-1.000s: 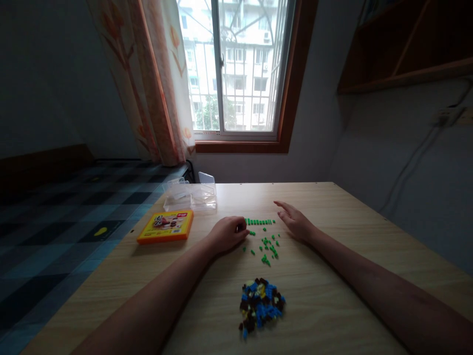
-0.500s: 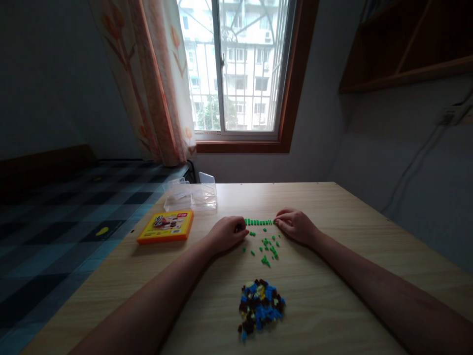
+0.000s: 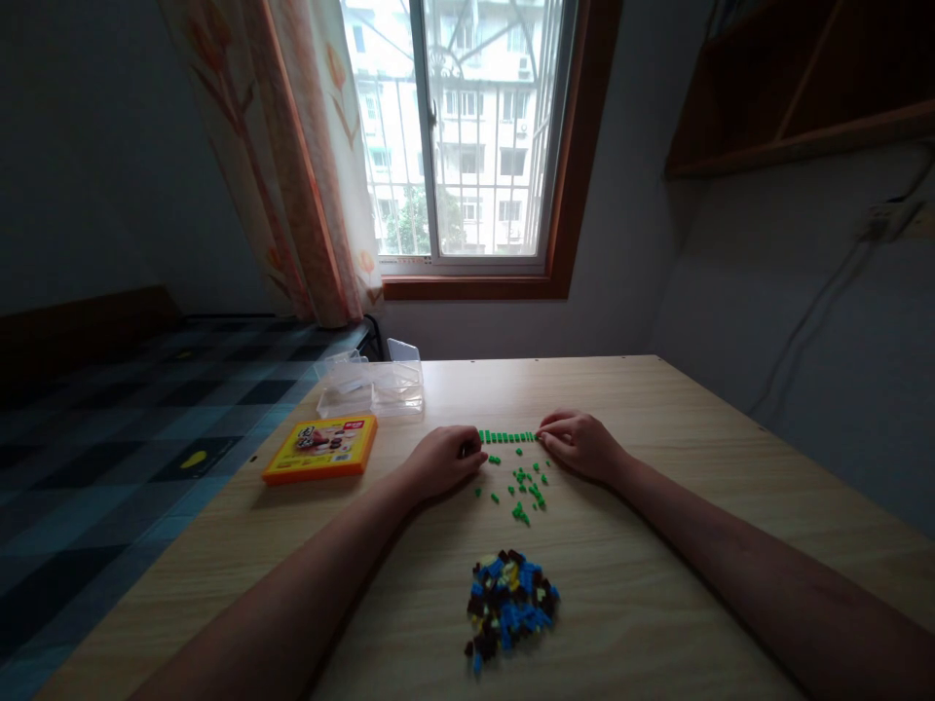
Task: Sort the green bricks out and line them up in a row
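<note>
A row of small green toy bricks (image 3: 506, 437) runs left to right across the wooden table. At its left end rests my left hand (image 3: 447, 460), fingers curled in, with the fingertips' contents hidden. My right hand (image 3: 577, 443) is at the other end, thumb and fingers pinched on a tiny green brick (image 3: 538, 437) that closes the row. Loose green bricks (image 3: 521, 477) lie scattered just in front of the row, between the two hands. Nearer to me is a mixed pile of blue, dark brown and yellowish bricks (image 3: 511, 604).
An orange-yellow box (image 3: 321, 450) with a printed top lies on the table's left side. Behind it stands a clear plastic container (image 3: 371, 389) with raised flaps. A checkered bed (image 3: 182, 419) adjoins the table's left edge. Beyond the far edge is a window (image 3: 486, 146).
The whole view has shifted slightly, so everything appears a little further left. Both hands stay at the ends of the green row, with hardly any movement.
</note>
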Available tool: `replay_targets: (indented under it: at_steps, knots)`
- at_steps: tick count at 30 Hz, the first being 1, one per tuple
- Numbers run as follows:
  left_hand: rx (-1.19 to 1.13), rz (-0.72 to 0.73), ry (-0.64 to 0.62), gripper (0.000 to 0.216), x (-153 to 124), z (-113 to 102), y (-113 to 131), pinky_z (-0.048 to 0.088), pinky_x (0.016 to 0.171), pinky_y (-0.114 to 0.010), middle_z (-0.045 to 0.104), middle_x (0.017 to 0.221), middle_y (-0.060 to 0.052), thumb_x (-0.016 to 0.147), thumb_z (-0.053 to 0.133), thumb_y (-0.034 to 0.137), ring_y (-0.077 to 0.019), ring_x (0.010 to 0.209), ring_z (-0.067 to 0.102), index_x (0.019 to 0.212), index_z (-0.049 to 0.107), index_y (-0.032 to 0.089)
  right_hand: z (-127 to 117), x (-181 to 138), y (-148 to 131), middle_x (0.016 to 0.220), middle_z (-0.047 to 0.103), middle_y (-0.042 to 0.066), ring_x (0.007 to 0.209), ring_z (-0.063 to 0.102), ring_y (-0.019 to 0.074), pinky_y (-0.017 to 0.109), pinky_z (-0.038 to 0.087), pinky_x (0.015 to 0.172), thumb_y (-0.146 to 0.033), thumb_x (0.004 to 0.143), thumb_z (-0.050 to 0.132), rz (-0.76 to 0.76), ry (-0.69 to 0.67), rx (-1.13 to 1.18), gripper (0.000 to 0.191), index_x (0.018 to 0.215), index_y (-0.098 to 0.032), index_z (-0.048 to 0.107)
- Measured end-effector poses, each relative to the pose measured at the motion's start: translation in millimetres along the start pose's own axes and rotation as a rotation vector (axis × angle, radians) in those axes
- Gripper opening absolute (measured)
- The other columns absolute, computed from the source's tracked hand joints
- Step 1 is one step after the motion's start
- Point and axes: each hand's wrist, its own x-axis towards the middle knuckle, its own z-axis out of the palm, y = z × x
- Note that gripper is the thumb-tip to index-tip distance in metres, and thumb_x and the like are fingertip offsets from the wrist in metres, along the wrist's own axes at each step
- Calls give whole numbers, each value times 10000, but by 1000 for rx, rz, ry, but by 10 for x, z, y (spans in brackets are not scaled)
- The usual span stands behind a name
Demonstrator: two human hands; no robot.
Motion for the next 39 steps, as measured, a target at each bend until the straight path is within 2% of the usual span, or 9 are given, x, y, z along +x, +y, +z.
replay_targets:
  at_steps: [19,28,31,34,39]
  knots:
    - [1,0,2,189,-4,-16,24,333,558,-232,570,653,13,806,592,338,-124,600,458,706,585,178,1,-8,-1,925,732,53,797,668,172,284,524,774,-218,867,566,18,40,44,217,868,-208,783]
    - [-1,-3,-3,185,-10,-18,22,325,565,-235,574,665,12,811,591,333,-123,601,458,713,584,176,2,-1,-53,935,711,70,810,654,173,294,531,773,-219,866,559,-57,27,33,219,879,-215,778]
    - [5,-7,-5,194,-10,-18,21,323,564,-236,577,664,10,812,588,344,-127,604,462,714,589,177,-17,-9,-139,1024,682,81,892,634,193,336,527,828,-179,826,583,-171,20,48,240,955,-239,775]
    - [7,-4,-1,194,-8,-15,20,323,566,-237,577,664,10,814,588,343,-127,605,464,713,590,177,-36,-12,-210,1191,637,80,1067,581,246,435,478,953,-149,781,610,-261,-9,5,305,1006,-277,771]
    - [4,4,-2,188,-2,-4,4,329,569,-238,581,667,11,817,586,340,-127,604,467,727,599,176,-23,-7,-185,1362,563,55,1267,474,287,506,386,1070,-126,757,633,-259,-26,-38,322,988,-296,779]
